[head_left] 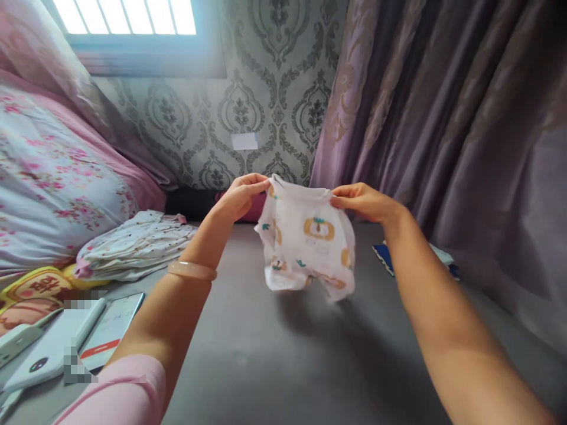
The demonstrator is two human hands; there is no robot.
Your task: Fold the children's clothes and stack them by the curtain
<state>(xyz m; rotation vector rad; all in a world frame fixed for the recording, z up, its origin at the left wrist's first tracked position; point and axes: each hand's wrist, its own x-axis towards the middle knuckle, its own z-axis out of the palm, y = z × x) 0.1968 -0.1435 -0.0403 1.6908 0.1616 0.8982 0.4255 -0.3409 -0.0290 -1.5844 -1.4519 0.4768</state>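
Note:
A pair of small white baby shorts with orange and green prints hangs in the air over the grey surface. Its waistband is at the top, stretched between my two hands. My left hand pinches the left corner of the waistband. At the right corner, my right hand pinches the fabric between thumb and fingers. The lower edge of the shorts hangs loose and slightly blurred, with a shadow beneath it on the grey surface.
A stack of folded light clothes lies at the left, beside floral bedding and a yellow printed item. Nearer are a phone and a white device. Dark blue cloth lies right, below purple curtains.

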